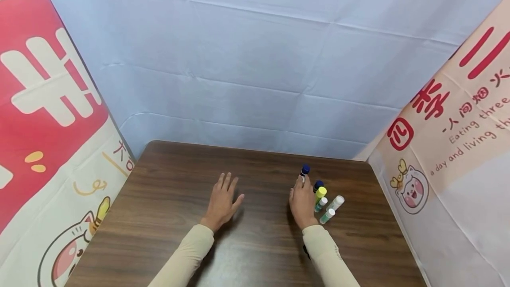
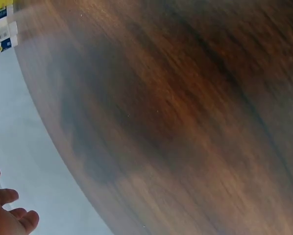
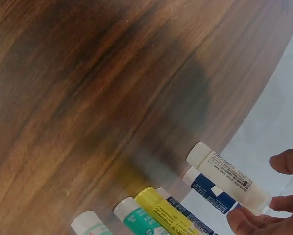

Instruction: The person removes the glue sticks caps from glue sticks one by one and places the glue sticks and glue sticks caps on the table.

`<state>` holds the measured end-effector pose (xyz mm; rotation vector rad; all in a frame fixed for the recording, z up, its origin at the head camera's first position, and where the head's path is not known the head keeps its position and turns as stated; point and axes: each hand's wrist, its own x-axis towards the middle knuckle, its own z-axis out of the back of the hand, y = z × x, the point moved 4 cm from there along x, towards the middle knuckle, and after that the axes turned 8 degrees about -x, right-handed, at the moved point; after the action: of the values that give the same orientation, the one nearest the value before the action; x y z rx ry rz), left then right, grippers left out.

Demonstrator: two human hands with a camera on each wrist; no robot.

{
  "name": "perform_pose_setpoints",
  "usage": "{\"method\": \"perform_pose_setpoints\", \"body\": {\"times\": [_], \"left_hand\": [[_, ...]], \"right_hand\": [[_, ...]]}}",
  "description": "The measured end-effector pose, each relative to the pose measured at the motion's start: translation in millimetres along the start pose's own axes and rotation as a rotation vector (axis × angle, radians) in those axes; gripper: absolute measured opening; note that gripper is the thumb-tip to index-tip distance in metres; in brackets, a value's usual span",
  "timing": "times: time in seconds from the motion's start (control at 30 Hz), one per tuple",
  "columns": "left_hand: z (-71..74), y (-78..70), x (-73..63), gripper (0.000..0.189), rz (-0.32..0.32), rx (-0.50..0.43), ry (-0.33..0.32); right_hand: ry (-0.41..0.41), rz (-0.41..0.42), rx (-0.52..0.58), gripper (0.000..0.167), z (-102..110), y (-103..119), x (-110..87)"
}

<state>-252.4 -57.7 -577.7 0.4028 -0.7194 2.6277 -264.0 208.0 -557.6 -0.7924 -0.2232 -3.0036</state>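
Note:
In the head view my left hand (image 1: 222, 201) is spread, palm down, over the middle of the table with nothing in it. Its fingertips enter the lower left of the left wrist view. My right hand (image 1: 303, 201) is at the near end of a group of glue sticks. The right wrist view shows its thumb standing apart from a white glue stick (image 3: 228, 179), with other fingers around that stick's upper end. One fingertip meets the top of a blue-labelled glue stick (image 3: 210, 192) beside it. A dark blue cap (image 1: 305, 170) shows beyond the fingertips.
Right of the hand stand a yellow glue stick (image 1: 321, 192), two teal ones with white caps, a white one (image 1: 337, 202) and another with a blue cap (image 1: 318, 184). The brown table (image 1: 167, 176) ends at a pale cloth wall (image 1: 239, 79), with printed cloths on both sides.

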Motion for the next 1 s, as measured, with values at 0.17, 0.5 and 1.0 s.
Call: {"method": "perform_pose_setpoints", "body": {"times": [0.17, 0.5, 1.0], "left_hand": [[-5.1, 2.3, -1.5, 0.06, 0.014, 0.002, -0.002], [-11.8, -2.6, -2.0, 0.055, 0.025, -0.012, 0.037], [-24.4, -15.5, -1.8, 0.044, 0.072, -0.129, 0.025]], "right_hand": [[0.084, -0.028, 0.053, 0.049, -3.5, -2.0, 2.9], [0.086, -0.09, 0.136, 0.04, -5.9, -7.1, 9.3], [0.048, -0.119, 0.124, 0.022, -7.3, -6.4, 18.2]]}}
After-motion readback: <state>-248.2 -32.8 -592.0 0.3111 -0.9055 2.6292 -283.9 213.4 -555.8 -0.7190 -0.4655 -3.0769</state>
